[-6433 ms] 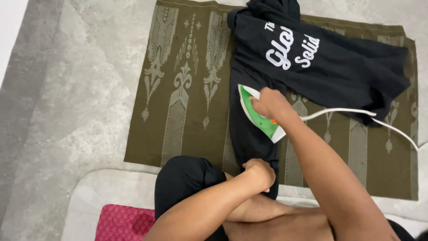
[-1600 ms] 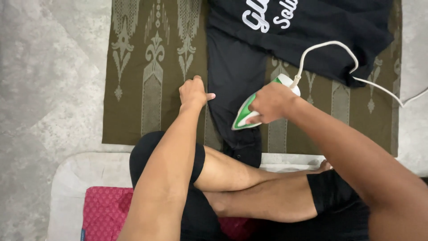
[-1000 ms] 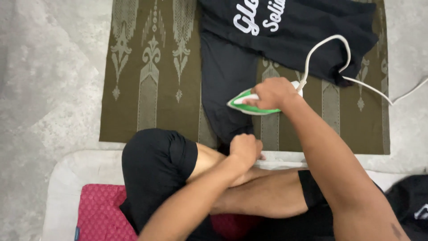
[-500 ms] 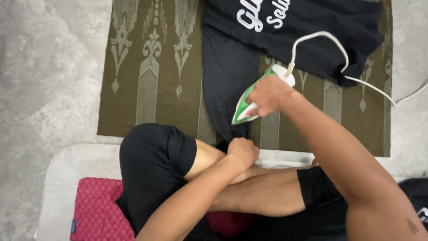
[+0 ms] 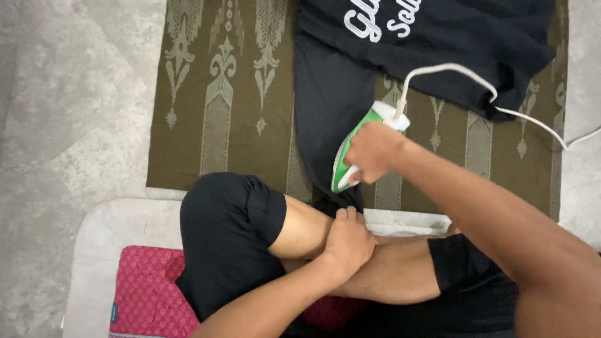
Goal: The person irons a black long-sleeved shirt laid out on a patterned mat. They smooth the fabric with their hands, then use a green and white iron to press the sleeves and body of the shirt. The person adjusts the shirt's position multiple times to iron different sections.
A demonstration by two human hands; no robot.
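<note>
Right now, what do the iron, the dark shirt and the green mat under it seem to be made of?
The iron in the right hand looks like glossy plastic, green and white, with a smooth shine. The shirt seems soft knitted fabric, probably cotton: matte, dark, with light folds. The mat looks like woven textile, olive with paler patterns worked in; its exact fibre cannot be told.

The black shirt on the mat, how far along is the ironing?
In hand: the right hand runs the green iron over the lower strip of the black shirt, and the left hand holds its near end. That strip looks flat. Left: the printed upper part, still folded over.
</note>
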